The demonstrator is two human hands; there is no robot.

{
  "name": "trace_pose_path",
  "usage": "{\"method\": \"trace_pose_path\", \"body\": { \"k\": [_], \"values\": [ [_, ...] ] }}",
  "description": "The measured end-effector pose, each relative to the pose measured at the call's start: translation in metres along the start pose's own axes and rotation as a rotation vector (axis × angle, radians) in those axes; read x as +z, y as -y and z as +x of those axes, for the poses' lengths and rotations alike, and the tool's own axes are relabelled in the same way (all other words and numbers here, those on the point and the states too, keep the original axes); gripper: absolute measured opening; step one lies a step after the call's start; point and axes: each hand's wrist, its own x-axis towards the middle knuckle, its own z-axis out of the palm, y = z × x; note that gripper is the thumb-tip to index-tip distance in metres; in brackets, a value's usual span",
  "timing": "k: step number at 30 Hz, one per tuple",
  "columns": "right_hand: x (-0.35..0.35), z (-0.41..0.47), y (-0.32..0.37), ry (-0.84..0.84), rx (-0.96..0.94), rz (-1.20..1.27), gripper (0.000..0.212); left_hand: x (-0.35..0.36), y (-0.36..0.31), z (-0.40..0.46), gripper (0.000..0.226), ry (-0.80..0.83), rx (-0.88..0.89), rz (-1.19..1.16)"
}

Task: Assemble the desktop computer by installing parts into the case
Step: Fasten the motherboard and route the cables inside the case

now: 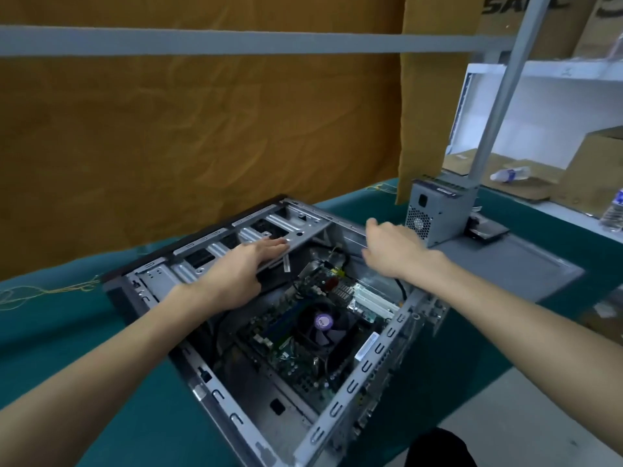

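my hands over the open computer case (337,412) on the green-covered bench.

my left hand (236,274) lies flat, fingers straight, on the metal drive cage (256,235) at the case's far end; my right hand (394,249) reaches toward the far wall, fingers loosely curved, and i cannot tell whether it grips anything. inside the case sit the motherboard (296,345), its cpu fan (323,323) and a white-slotted card area; the power supply (435,214) stands outside, just beyond the case. risk: i judge the cage could drop and pinch the cables beneath, or a sharp edge could nick my wrist.
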Motion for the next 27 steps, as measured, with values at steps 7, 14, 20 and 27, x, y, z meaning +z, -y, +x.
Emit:
{"method": "trace_pose_path", "body": {
  "k": [7, 14, 20, 27],
  "values": [
    [-0.002, -0.023, -0.014, -0.052, 0.079, -0.017, 0.039, 0.001, -0.002, 0.014, 0.097, -0.004, 0.107, 0.043],
    [-0.019, -0.072, -0.008, 0.081, 0.226, -0.231, 0.039, -0.003, -0.023, 0.038, 0.091, 0.060, 0.221, 0.102],
    [-0.026, -0.064, 0.091, 0.099, -0.424, 0.319, 0.040, -0.014, 0.026, -0.040, 0.035, -0.198, 0.023, -0.149],
    [0.010, -0.046, 0.146, 0.486, -0.595, 0.211, 0.019, -0.014, 0.029, -0.042, 0.030, -0.370, -0.100, -0.331]
  ]
}}
